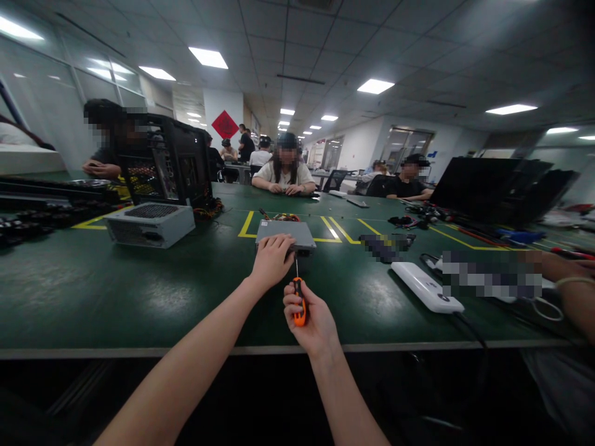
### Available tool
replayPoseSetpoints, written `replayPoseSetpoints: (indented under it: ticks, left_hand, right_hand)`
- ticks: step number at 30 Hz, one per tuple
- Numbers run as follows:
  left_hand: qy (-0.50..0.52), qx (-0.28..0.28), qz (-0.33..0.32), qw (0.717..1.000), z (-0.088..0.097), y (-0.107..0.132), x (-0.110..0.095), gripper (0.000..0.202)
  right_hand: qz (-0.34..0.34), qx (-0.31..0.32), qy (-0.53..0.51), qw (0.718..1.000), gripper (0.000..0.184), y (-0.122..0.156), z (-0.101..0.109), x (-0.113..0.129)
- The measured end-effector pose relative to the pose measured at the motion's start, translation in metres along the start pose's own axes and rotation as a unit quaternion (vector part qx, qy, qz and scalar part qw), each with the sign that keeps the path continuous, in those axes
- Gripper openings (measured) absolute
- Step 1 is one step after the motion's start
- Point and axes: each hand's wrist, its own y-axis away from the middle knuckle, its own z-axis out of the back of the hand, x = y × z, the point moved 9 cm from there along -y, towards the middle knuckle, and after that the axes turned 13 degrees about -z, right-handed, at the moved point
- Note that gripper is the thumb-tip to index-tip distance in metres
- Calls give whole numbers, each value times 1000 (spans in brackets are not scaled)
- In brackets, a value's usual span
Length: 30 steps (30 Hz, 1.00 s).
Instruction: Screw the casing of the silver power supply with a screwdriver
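Observation:
A slim grey power supply unit (302,233) lies on the green table straight ahead, with bundled coloured wires (286,217) behind it. My left hand (274,257) holds it at its near left side, fingers over the top and the thumb low by the front face. In my right hand (309,314) is an orange and black screwdriver (299,303), the fingers closed round its handle. Its thin shaft points away from me, up to the unit's front side below my left thumb. Whether the tip touches a screw is too small to tell.
On the left stand a larger grey power supply (151,224) and an open black computer case (174,164). A white power strip (426,287) with a cable lies at right, near another person's arm (576,291). Dark monitors (483,186) stand beyond. A person (286,170) sits opposite.

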Motion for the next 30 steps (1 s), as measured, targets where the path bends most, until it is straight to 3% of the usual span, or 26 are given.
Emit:
replayPoseSetpoints:
  ticks: [30]
  left_hand:
    - [-4,-4,-1,1000,2,1,-1,28]
  right_hand:
    - [-1,3,7,1000,23,4,-1,0]
